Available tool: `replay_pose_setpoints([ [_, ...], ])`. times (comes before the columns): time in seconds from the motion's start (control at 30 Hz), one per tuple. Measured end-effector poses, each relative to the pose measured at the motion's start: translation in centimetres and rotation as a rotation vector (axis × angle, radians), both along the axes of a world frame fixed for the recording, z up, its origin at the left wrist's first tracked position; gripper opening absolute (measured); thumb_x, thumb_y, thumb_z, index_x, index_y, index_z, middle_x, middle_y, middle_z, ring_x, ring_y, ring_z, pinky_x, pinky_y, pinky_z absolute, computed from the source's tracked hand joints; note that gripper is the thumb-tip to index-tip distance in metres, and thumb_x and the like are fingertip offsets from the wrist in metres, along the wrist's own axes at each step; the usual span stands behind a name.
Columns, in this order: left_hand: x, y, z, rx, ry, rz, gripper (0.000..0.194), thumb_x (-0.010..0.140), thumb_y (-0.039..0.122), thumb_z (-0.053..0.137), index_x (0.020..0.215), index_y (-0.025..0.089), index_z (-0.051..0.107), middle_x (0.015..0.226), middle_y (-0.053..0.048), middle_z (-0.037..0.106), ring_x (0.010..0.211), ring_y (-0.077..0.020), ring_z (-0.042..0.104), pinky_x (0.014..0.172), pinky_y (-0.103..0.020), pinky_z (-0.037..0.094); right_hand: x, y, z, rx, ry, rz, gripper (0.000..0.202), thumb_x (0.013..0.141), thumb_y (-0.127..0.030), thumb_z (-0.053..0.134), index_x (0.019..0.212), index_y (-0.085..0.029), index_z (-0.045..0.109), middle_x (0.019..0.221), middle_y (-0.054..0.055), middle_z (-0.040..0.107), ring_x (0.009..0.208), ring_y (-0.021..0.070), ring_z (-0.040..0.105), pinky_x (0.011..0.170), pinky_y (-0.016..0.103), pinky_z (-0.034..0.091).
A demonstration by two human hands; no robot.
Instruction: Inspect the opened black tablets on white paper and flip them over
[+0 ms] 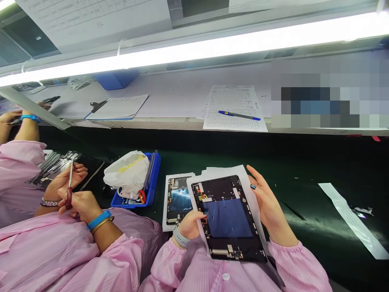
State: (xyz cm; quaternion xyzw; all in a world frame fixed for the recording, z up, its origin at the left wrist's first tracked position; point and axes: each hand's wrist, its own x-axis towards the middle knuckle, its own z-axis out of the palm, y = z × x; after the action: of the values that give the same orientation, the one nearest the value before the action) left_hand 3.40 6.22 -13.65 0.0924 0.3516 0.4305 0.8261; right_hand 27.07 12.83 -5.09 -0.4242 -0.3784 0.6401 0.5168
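An opened tablet (229, 219) with a black frame and a dark blue battery area lies tilted on white sheets in front of me. My left hand (191, 224), with a grey band at the wrist, grips its left edge, thumb on top. Beside the upper right edge of the sheets, my right hand (266, 198) has its fingers stretched out and apart; its fingertips are close to the paper. A second opened tablet (179, 198) on white paper is partly covered by the first one's sheets.
A blue tray (155, 174) holds a white bag (129, 172) and tools. At left, a co-worker's hands hold a red-handled screwdriver (69, 196). A pen (239, 115) lies on a form on the shelf. A white strip (349, 215) lies at right.
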Motion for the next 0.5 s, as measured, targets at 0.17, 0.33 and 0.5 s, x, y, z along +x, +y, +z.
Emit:
replay_pose_setpoints([
  [0.17, -0.2, 0.0, -0.5, -0.016, -0.022, -0.014, 0.02, 0.071, 0.024, 0.078, 0.085, 0.01, 0.075, 0.082, -0.015, 0.078, 0.098, -0.0344, 0.074, 0.1, -0.049, 0.051, 0.7, 1.8, 0.2, 0.159, -0.212, 0.071, 0.055, 0.096, -0.033, 0.063, 0.149, -0.035, 0.047, 0.122, 0.006, 0.071, 0.098, 0.0247, 0.07, 0.083, 0.038, 0.057],
  [0.33, -0.9, -0.1, -0.6, -0.031, -0.052, -0.088, 0.021, 0.077, 0.026, 0.077, 0.091, 0.01, 0.078, 0.084, -0.012, 0.079, 0.1, -0.033, 0.074, 0.107, -0.049, 0.048, 0.9, 2.3, -0.8, 0.269, -0.341, -0.003, 0.038, 0.092, -0.028, 0.063, 0.129, -0.031, 0.068, 0.138, 0.005, 0.06, 0.118, 0.0268, 0.056, 0.098, 0.039, 0.048],
  [0.5, -3.3, -0.2, -1.3, -0.162, -0.054, -0.118, 0.018, 0.086, 0.023, 0.065, 0.091, 0.015, 0.081, 0.093, -0.009, 0.08, 0.112, -0.0323, 0.07, 0.111, -0.049, 0.047, 1.3, -0.2, -3.8, 0.164, -0.309, 0.085, 0.063, 0.088, -0.038, 0.068, 0.148, -0.031, 0.048, 0.142, 0.009, 0.055, 0.112, 0.0255, 0.061, 0.096, 0.041, 0.05],
])
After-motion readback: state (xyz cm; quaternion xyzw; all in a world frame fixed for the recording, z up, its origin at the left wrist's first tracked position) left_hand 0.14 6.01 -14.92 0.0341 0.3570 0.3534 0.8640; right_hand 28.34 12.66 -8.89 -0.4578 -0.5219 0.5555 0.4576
